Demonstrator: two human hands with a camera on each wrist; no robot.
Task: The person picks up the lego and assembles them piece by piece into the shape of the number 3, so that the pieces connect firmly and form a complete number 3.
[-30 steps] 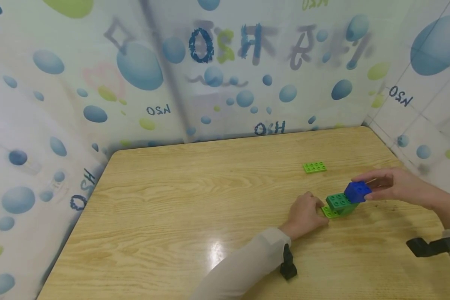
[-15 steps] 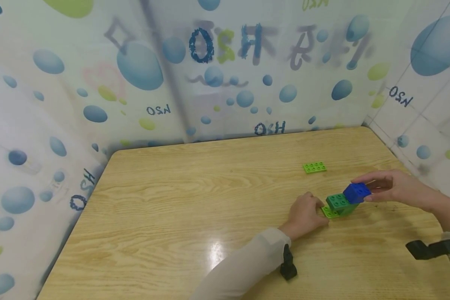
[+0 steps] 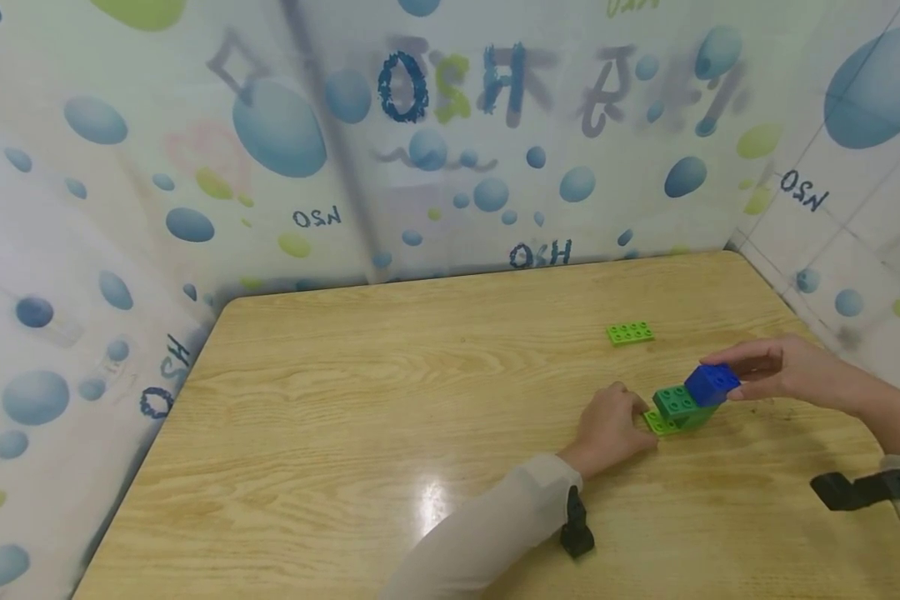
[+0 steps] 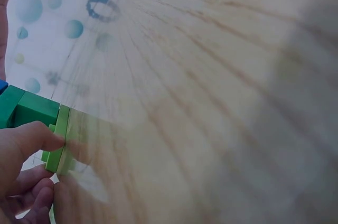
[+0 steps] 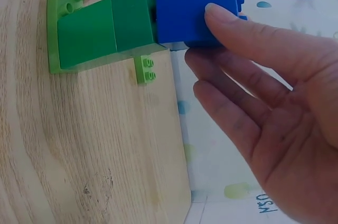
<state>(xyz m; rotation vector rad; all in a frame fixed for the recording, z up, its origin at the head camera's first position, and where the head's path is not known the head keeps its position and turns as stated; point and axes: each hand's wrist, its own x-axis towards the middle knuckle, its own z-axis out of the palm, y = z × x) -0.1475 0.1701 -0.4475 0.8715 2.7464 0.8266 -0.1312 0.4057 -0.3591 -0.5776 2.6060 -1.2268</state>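
Observation:
My right hand (image 3: pixel 795 375) pinches a blue toy building brick (image 5: pixel 193 12) between thumb and fingers. The blue brick sits at the top of two stacked green bricks (image 3: pixel 677 402), its underside right at their studs and slightly tilted in the right wrist view. Under them is a thin lime green plate (image 3: pixel 660 423), flat on the table; the green bricks cover its right part. My left hand (image 3: pixel 607 429) holds the plate's left end, with the thumb (image 4: pixel 45 135) on one edge and fingers on the other. Some of the left fingers are hidden in the head view.
A second lime green studded plate (image 3: pixel 630 333) lies loose on the wooden table (image 3: pixel 345 400), farther back than the stack. A white curtain (image 3: pixel 450 192) printed with blue and green drops hangs along the table's back and sides.
The right hand with the blue brick has shifted very slightly to the left over the green bricks. The left hand stays at the plate.

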